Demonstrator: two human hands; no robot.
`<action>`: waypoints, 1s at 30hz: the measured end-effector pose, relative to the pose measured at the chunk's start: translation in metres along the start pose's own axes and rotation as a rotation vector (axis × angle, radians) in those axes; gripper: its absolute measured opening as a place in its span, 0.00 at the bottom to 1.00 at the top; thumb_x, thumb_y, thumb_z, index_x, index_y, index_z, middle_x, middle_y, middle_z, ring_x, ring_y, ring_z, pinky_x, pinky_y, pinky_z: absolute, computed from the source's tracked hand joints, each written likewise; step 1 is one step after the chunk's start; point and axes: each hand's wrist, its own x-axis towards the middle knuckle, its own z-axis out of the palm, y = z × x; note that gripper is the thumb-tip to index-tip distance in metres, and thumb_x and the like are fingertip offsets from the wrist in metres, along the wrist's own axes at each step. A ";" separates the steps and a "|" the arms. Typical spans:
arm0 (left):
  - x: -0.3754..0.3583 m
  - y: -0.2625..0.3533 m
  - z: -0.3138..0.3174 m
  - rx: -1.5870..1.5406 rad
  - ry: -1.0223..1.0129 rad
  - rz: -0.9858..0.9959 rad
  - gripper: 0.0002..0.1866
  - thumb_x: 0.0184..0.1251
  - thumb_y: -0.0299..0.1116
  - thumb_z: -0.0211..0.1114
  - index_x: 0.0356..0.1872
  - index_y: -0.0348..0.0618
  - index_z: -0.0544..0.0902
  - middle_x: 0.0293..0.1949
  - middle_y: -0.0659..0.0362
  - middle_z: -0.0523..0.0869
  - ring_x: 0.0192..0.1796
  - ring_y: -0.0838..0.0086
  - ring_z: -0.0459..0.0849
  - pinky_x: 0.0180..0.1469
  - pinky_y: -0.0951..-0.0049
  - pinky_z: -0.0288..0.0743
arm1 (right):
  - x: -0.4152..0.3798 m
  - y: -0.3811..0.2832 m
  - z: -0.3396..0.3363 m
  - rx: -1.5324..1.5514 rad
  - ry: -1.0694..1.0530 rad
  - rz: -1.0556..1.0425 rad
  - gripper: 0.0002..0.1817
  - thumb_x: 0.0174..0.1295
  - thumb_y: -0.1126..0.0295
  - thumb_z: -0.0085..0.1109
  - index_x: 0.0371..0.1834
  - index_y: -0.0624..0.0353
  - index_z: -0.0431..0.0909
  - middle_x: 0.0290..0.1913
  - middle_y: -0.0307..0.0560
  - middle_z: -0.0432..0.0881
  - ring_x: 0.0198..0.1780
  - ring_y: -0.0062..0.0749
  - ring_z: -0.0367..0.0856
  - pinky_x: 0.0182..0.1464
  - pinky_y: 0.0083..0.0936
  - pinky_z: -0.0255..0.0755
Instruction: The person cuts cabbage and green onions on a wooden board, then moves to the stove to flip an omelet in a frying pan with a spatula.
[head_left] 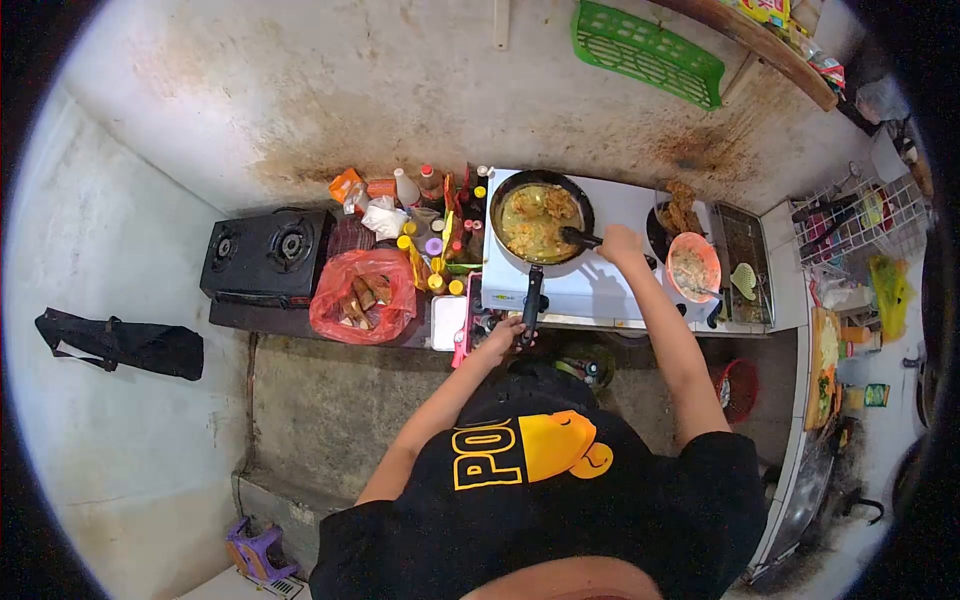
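Note:
A black frying pan (497,214) sits on the white stove (610,285), with bubbling oil and golden-brown battered pieces (540,215) inside. My left hand (508,336) is closed around the lower end of the pan's black handle (534,298). In my right hand (622,245) is a black spatula (578,237), its blade in the oil at the pan's right side. Right of that hand stands a pink bowl (693,262) of pale batter with a utensil in it. Behind the bowl, brown fried pieces (682,212) rest over a dark pan, partly hidden.
Sauce bottles (431,185) crowd the counter left of the stove, near a red plastic bag (365,325) holding brown pieces. Farther left is a black two-burner stove (268,255). A wire dish rack (860,220) and a cutting board (824,365) are at right.

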 end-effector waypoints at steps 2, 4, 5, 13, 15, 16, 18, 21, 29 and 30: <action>-0.002 0.004 0.001 0.019 0.004 -0.005 0.14 0.79 0.33 0.47 0.60 0.47 0.72 0.43 0.60 0.88 0.37 0.76 0.86 0.29 0.79 0.72 | -0.009 -0.001 -0.001 0.011 -0.014 0.005 0.26 0.49 0.51 0.74 0.42 0.63 0.85 0.45 0.59 0.86 0.48 0.52 0.85 0.50 0.44 0.79; -0.004 0.007 0.004 -0.021 -0.001 -0.014 0.14 0.79 0.33 0.47 0.60 0.47 0.72 0.43 0.60 0.88 0.38 0.76 0.86 0.29 0.79 0.71 | -0.015 -0.003 -0.003 0.023 -0.021 -0.007 0.26 0.50 0.50 0.73 0.41 0.64 0.84 0.46 0.59 0.86 0.50 0.53 0.84 0.51 0.45 0.77; -0.005 0.008 0.005 -0.062 -0.006 -0.022 0.14 0.79 0.33 0.47 0.60 0.47 0.72 0.43 0.60 0.88 0.38 0.76 0.86 0.29 0.79 0.71 | -0.014 -0.004 -0.005 0.024 -0.020 -0.005 0.26 0.50 0.50 0.73 0.41 0.64 0.84 0.46 0.59 0.86 0.50 0.53 0.84 0.51 0.45 0.77; -0.008 0.010 0.005 0.007 -0.028 -0.006 0.14 0.79 0.34 0.48 0.61 0.46 0.72 0.45 0.60 0.87 0.39 0.76 0.86 0.29 0.80 0.72 | 0.044 -0.029 0.002 0.591 -0.404 0.200 0.28 0.55 0.46 0.70 0.27 0.65 0.75 0.16 0.50 0.74 0.14 0.35 0.73 0.17 0.33 0.68; -0.006 0.011 0.002 -0.005 -0.023 -0.005 0.15 0.79 0.34 0.48 0.61 0.46 0.72 0.45 0.60 0.87 0.39 0.76 0.86 0.29 0.80 0.73 | 0.049 -0.034 0.009 0.678 -0.429 0.234 0.29 0.57 0.44 0.68 0.26 0.62 0.73 0.16 0.48 0.73 0.14 0.35 0.73 0.17 0.33 0.68; -0.007 0.009 0.003 -0.037 -0.032 -0.002 0.15 0.79 0.34 0.48 0.61 0.47 0.72 0.45 0.60 0.87 0.39 0.76 0.86 0.30 0.79 0.73 | 0.049 -0.036 0.016 0.763 -0.462 0.277 0.29 0.58 0.43 0.67 0.24 0.60 0.71 0.16 0.46 0.72 0.14 0.34 0.72 0.16 0.33 0.67; -0.010 0.007 0.001 -0.071 -0.037 0.000 0.15 0.79 0.34 0.48 0.61 0.47 0.72 0.45 0.60 0.87 0.39 0.75 0.86 0.31 0.78 0.73 | 0.056 -0.032 0.021 0.844 -0.605 0.298 0.29 0.59 0.42 0.65 0.25 0.60 0.71 0.17 0.48 0.73 0.14 0.35 0.73 0.17 0.33 0.69; -0.003 0.000 -0.001 -0.049 -0.007 0.002 0.15 0.78 0.34 0.49 0.61 0.49 0.73 0.45 0.60 0.87 0.40 0.73 0.87 0.31 0.77 0.73 | 0.059 -0.031 0.034 1.021 -0.723 0.404 0.27 0.61 0.43 0.63 0.28 0.59 0.72 0.19 0.50 0.74 0.15 0.39 0.75 0.16 0.35 0.69; 0.012 -0.006 -0.004 -0.073 0.014 -0.005 0.16 0.79 0.33 0.49 0.64 0.46 0.71 0.43 0.60 0.87 0.38 0.75 0.86 0.31 0.76 0.74 | 0.059 -0.066 0.050 1.356 -0.647 0.400 0.28 0.63 0.42 0.60 0.31 0.61 0.72 0.24 0.51 0.76 0.20 0.43 0.78 0.21 0.40 0.76; 0.009 -0.004 -0.003 -0.052 -0.007 0.019 0.16 0.79 0.33 0.48 0.64 0.47 0.71 0.43 0.61 0.86 0.38 0.75 0.86 0.31 0.77 0.73 | 0.061 -0.070 0.051 1.357 -0.644 0.396 0.28 0.63 0.42 0.60 0.31 0.61 0.72 0.24 0.51 0.76 0.20 0.43 0.78 0.21 0.40 0.76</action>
